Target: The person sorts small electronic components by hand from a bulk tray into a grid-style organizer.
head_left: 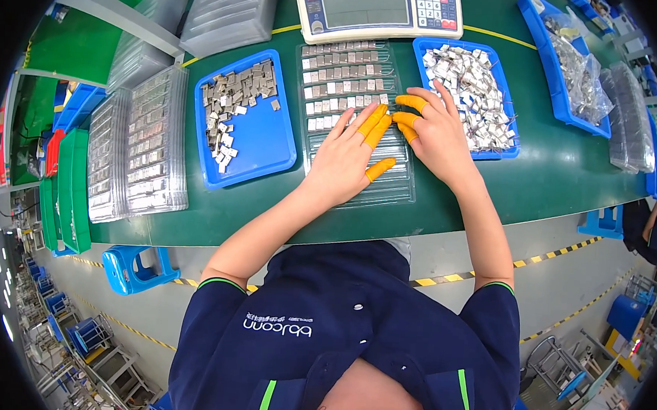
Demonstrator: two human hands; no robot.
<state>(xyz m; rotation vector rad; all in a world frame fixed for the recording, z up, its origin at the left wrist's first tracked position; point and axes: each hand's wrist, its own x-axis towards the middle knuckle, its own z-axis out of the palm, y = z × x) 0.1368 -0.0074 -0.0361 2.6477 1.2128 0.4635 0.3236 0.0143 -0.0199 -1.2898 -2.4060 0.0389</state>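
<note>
A clear plastic tray [374,185] lies in front of me, its upper rows filled with small white-and-grey parts [347,87]. Over its middle, my left hand [346,158] rests with fingers stretched and thumb apart, the fingertips by the lowest filled row. My right hand [442,140] is at the tray's right side, thumb and forefinger drawn together close to the left fingertips. Anything between them is too small to make out. Both hands wear yellow finger cots on the thumb and two fingers. The tray's lower rows are partly hidden by my left hand.
Left of the tray is a blue bin [261,146] of small grey parts; on the right, another blue bin [504,151] holds white parts with wires. A digital scale [368,10] stands behind. Filled clear trays [153,144] are stacked left; a blue bin [571,117] with bagged parts sits far right.
</note>
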